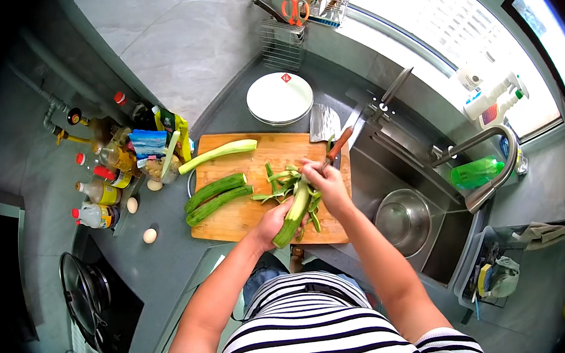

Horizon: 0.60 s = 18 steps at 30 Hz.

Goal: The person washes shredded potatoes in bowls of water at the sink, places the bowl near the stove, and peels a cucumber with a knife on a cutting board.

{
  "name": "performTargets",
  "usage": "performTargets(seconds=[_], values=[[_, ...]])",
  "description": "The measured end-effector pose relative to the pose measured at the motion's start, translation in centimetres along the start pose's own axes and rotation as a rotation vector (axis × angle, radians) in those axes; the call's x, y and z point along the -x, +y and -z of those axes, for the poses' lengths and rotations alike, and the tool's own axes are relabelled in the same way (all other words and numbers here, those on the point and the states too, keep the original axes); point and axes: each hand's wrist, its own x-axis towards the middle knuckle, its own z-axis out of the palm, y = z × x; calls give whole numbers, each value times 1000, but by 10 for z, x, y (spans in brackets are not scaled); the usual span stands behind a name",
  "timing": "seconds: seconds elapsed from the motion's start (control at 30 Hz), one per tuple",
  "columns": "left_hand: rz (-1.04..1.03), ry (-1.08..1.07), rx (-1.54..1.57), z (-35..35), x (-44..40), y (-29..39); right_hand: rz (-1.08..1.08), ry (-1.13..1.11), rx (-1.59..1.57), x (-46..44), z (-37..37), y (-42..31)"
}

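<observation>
My left hand [274, 222] is closed around the lower part of a partly peeled green luffa gourd [292, 221], which tilts over the cutting board [266, 158]. In my right hand [326, 185] is a peeler [339, 143], its reddish-brown handle pointing up and right; its blade is hidden by the fingers at the gourd's upper end. Green peelings [314, 208] lie around and under the gourd. To the left on the board rest two unpeeled luffa gourds [218, 197], side by side, and a pale peeled gourd [218, 155] farther back.
A cleaver [323, 122] lies at the board's back right, beside stacked white plates [280, 98]. The sink [377, 159] on the right holds a metal bowl [403, 222]. On the left are bottles [98, 193], loose eggs [150, 235] and a stove with a pan [82, 288].
</observation>
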Motion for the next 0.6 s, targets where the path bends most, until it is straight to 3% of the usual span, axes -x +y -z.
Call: performTargets(seconds=[0.07, 0.2, 0.27, 0.3, 0.4, 0.43, 0.53, 0.6], values=[[0, -67, -26, 1, 5, 3, -131, -8, -126, -11, 8, -11], [-41, -64, -112, -10, 23, 11, -105, 79, -84, -31, 31, 6], [-20, -26, -84, 0, 23, 10, 91, 118, 501, -31, 41, 11], [-11, -7, -69, 6, 22, 9, 257, 100, 970, -29, 47, 8], [19, -8, 23, 17, 15, 5, 517, 54, 1206, -12, 30, -22], [4, 38, 50, 13, 15, 6, 287, 20, 1126, -10, 27, -22], [-30, 147, 99, 0, 10, 7, 184, 15, 350, 0, 8, -7], [-39, 181, 96, -3, 6, 7, 107, -93, 242, 21, -10, -6]])
